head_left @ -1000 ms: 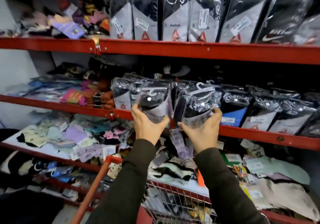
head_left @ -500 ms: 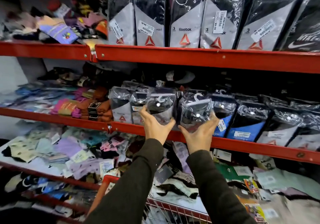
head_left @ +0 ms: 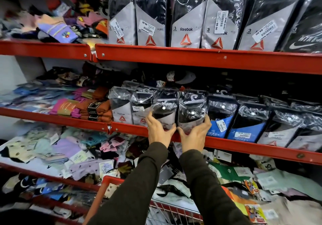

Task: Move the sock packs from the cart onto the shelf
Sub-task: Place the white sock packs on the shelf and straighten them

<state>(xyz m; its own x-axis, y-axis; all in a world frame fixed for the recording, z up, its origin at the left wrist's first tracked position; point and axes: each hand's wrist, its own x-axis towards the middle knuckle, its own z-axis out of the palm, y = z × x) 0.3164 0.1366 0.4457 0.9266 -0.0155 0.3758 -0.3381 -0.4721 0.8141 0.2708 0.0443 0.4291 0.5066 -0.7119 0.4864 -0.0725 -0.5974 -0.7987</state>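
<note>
We hold two sock packs at the front of the middle shelf (head_left: 244, 145), one in each hand. Our left hand (head_left: 159, 131) grips the left pack (head_left: 164, 110) from its lower edge, thumb across the front and fingers wrapped behind its left side. Our right hand (head_left: 194, 134) grips the right pack (head_left: 191, 110) the same way, fingers curled round its right edge. Both packs stand upright, touching each other, their bottoms just at the red shelf lip.

The step in hand, as we judge it, is seating both packs in the gap between the Reebok packs (head_left: 122, 106) on the left and the blue-fronted packs (head_left: 220, 118) on the right. To do it well we should lower the bottoms behind the lip, keep the packs vertical and facing front, and push them back evenly so they line up with the row. We should let go only once they lean on their neighbours, since slick film may slide forward over the lip.

The packs are clear, glossy, crinkled plastic bags with dark socks inside, a pale card panel low on the front, a white snap stud near the middle, and a plastic hanger hook on top. The red-rimmed wire cart (head_left: 111, 181) sits near us, below our sleeves; what remains in it we cannot tell.
</note>
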